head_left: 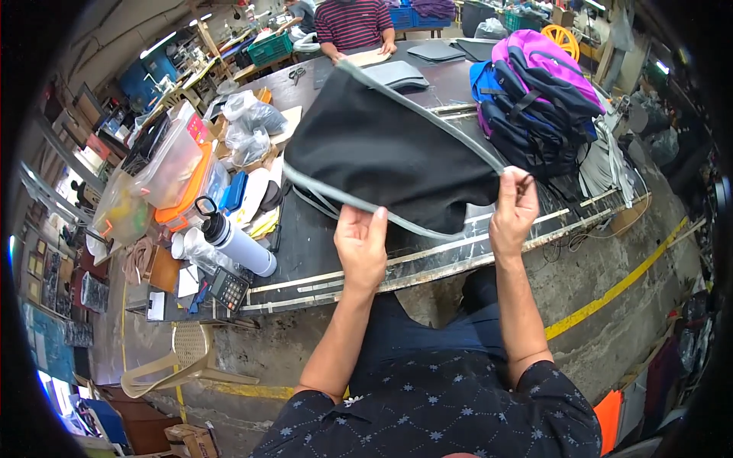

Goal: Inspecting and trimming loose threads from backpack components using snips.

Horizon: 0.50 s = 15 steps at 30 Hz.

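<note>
A black fabric panel with grey edge binding (382,145) hangs between my two hands, raised above the dark worktable. My left hand (361,243) pinches its near edge, thumb on top of the grey binding. At the panel's right corner, my right hand (513,212) is closed on the edge with thumb and fingers. The panel's far corner points up toward the far side of the table. Part of another grey-bound edge shows beneath the panel on the left; whether it belongs to the same piece I cannot tell.
Right of the panel stand purple and blue backpacks (534,107). A white bottle (238,243), a calculator (228,288) and plastic boxes (172,164) crowd the table's left. Across it, a person in a striped shirt (353,27) touches a flat piece near stacked grey panels (393,75). A plastic chair (187,355) stands lower left.
</note>
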Tool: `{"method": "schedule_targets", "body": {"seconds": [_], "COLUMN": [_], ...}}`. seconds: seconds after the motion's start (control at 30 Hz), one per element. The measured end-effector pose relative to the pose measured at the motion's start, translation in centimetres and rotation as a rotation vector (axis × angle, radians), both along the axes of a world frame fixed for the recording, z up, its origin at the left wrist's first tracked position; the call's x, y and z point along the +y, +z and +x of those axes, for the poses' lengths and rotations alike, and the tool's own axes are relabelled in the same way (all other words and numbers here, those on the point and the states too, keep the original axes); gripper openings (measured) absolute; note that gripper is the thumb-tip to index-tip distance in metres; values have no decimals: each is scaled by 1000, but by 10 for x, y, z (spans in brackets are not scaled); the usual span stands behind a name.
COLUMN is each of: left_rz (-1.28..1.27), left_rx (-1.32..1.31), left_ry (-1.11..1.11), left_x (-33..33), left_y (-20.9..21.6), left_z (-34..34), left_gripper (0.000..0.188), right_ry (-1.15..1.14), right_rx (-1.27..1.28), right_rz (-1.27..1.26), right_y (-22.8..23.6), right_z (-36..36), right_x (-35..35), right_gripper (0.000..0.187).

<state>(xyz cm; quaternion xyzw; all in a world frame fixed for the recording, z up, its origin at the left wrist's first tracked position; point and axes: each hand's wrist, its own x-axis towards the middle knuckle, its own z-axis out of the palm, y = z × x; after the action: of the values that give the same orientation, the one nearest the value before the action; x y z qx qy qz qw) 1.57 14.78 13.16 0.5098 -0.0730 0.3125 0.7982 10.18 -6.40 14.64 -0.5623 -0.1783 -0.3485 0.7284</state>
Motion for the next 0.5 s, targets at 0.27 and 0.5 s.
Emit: {"method": "schedule_targets", "body": {"seconds": [0.27,0.5], "left_rz": [14,7], "left_rx": [118,155], "left_ry": [0,-94], "left_x": [-19,-15], "left_y": [-19,-21], "left_z": [-19,-26], "left_gripper": [19,23], "right_ry": [-89,-14], "right_rx": [-64,105], "right_rz": [-270,-235], "right_y": [43,13], "right_z": [21,44], "right_x": [8,5], "right_gripper": [13,21]}}
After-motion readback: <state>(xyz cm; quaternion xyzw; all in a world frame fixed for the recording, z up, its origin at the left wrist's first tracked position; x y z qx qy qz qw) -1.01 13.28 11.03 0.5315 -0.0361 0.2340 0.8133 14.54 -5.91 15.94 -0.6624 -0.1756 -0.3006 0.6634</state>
